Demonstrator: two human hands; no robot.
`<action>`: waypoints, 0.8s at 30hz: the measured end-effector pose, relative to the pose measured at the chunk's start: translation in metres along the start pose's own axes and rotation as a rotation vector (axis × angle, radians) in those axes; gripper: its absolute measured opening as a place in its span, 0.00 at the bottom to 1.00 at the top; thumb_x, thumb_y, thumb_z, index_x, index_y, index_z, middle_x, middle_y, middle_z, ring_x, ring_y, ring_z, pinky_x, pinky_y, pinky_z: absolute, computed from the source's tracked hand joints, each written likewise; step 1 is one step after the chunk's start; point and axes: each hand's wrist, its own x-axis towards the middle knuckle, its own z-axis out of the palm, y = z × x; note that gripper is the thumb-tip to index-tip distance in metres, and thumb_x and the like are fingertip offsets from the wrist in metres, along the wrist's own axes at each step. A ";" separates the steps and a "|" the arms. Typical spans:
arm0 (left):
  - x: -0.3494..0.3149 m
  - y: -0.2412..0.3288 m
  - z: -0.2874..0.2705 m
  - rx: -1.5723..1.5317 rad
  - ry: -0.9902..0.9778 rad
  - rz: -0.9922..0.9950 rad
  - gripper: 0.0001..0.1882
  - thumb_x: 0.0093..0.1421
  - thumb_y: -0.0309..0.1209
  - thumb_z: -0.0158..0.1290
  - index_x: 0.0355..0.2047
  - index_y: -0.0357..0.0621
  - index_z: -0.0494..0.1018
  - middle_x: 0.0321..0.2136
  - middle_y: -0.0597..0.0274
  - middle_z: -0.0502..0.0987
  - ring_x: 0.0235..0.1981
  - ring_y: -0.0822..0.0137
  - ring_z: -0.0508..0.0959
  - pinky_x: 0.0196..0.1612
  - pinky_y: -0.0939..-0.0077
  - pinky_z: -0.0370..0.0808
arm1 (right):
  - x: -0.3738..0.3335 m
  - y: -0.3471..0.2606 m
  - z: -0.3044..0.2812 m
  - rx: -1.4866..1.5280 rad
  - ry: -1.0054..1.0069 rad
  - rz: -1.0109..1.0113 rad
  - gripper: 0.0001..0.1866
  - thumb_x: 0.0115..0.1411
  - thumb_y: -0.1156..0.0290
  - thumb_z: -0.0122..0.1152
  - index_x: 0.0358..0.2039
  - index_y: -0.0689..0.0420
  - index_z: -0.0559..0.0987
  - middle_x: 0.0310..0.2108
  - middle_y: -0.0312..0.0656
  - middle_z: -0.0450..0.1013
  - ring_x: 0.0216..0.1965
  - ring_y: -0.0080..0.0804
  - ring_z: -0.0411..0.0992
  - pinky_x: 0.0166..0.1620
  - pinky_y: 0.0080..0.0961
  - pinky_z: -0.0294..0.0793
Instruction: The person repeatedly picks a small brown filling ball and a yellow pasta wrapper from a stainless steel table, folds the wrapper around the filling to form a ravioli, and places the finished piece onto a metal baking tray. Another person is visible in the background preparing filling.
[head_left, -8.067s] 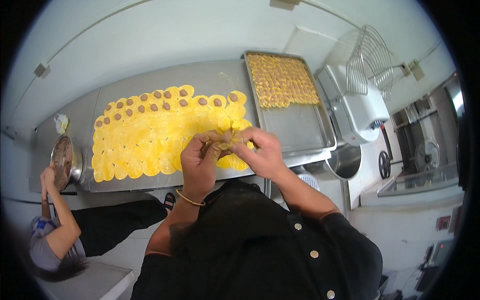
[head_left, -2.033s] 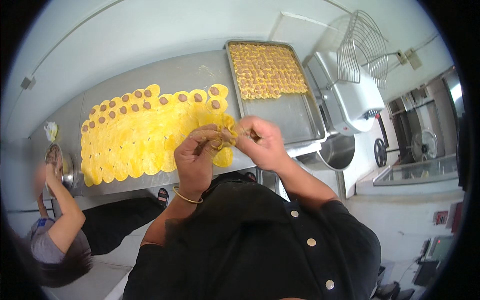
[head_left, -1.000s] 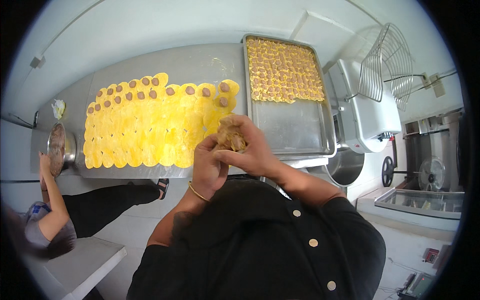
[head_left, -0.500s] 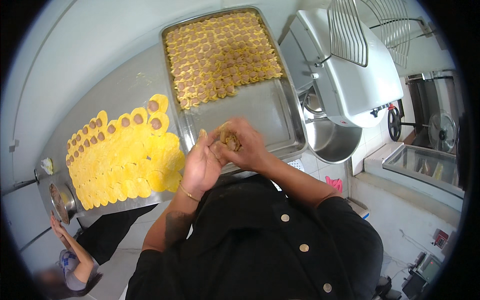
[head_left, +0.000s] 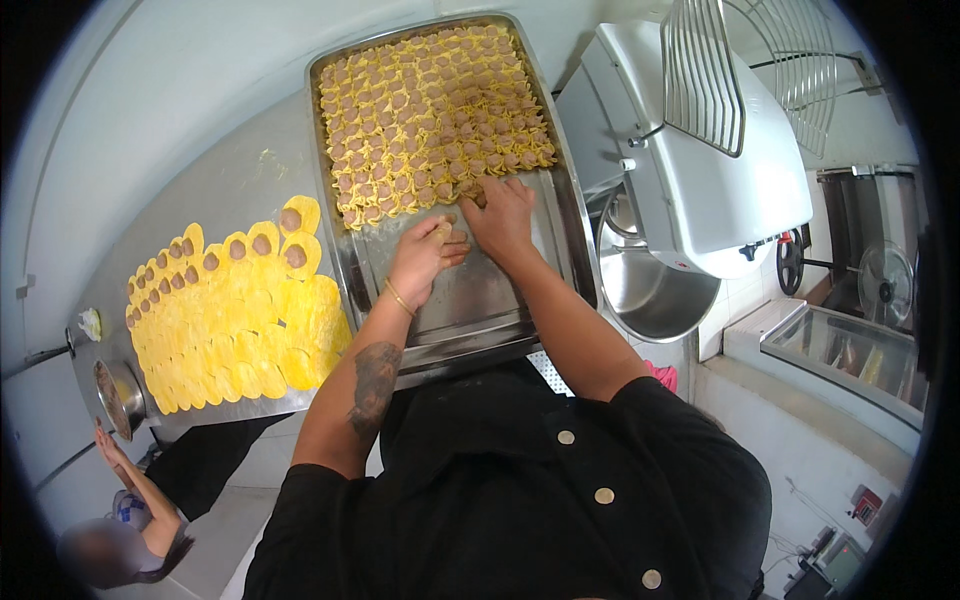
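Observation:
Both hands are over a deep metal tray (head_left: 470, 300) whose far part holds tight rows of open-topped dumplings (head_left: 430, 110), yellow pleated wrappers around brownish filling. My right hand (head_left: 502, 218) reaches the near edge of the rows, its thumb and fingers around a dumpling (head_left: 470, 190) that they partly hide. Lower and to the left, my left hand (head_left: 428, 262) hovers above the bare metal, fingers loosely bent and apart, with no thing seen in it. Left of the tray lie overlapping round yellow wrappers (head_left: 220, 335); those along the far side carry balls of filling (head_left: 262, 245).
A metal bowl of filling (head_left: 118, 400) stands at the table's left end, where a co-worker's hands (head_left: 108, 450) are pressed together. Right of the tray stands a large mixer (head_left: 690, 150) with a wire guard and a steel bowl (head_left: 655, 290). A glass-topped case (head_left: 850, 355) is farther right.
My hands have parted and moved forward over the tray. The right carried the dumpling from in front of my body to the edge of the rows; the left let go of it.

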 end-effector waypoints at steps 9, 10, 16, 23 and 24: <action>0.011 0.001 0.002 -0.042 -0.035 0.033 0.16 0.75 0.32 0.47 0.57 0.38 0.72 0.42 0.55 0.82 0.40 0.62 0.84 0.44 0.69 0.81 | -0.009 0.013 0.018 0.032 -0.008 -0.060 0.11 0.56 0.64 0.69 0.35 0.57 0.84 0.29 0.44 0.80 0.38 0.50 0.74 0.46 0.47 0.70; 0.000 -0.001 0.001 -0.062 -0.049 0.020 0.16 0.75 0.33 0.48 0.57 0.38 0.72 0.42 0.55 0.82 0.41 0.63 0.84 0.44 0.69 0.81 | -0.007 0.011 0.018 -0.006 -0.016 -0.023 0.11 0.56 0.64 0.69 0.35 0.57 0.84 0.29 0.45 0.80 0.37 0.51 0.74 0.45 0.48 0.70; -0.109 0.000 -0.065 -0.175 -0.092 0.097 0.21 0.74 0.39 0.52 0.59 0.36 0.71 0.44 0.53 0.81 0.41 0.62 0.84 0.48 0.69 0.82 | -0.009 -0.039 -0.017 -0.060 -0.092 0.042 0.08 0.59 0.69 0.66 0.30 0.61 0.80 0.30 0.49 0.79 0.39 0.51 0.75 0.41 0.44 0.73; -0.197 0.020 -0.198 -0.381 0.208 0.326 0.19 0.75 0.37 0.50 0.58 0.36 0.72 0.43 0.53 0.81 0.42 0.62 0.84 0.48 0.69 0.82 | 0.043 -0.221 0.097 0.393 -0.325 -0.523 0.13 0.60 0.72 0.60 0.44 0.59 0.85 0.33 0.51 0.79 0.39 0.52 0.75 0.45 0.43 0.74; -0.203 0.024 -0.216 -0.398 0.221 0.345 0.19 0.75 0.37 0.50 0.58 0.36 0.72 0.43 0.53 0.81 0.41 0.63 0.84 0.48 0.70 0.82 | 0.054 -0.252 0.127 0.372 -0.381 -0.626 0.15 0.59 0.74 0.59 0.46 0.57 0.85 0.33 0.50 0.79 0.40 0.53 0.76 0.46 0.44 0.74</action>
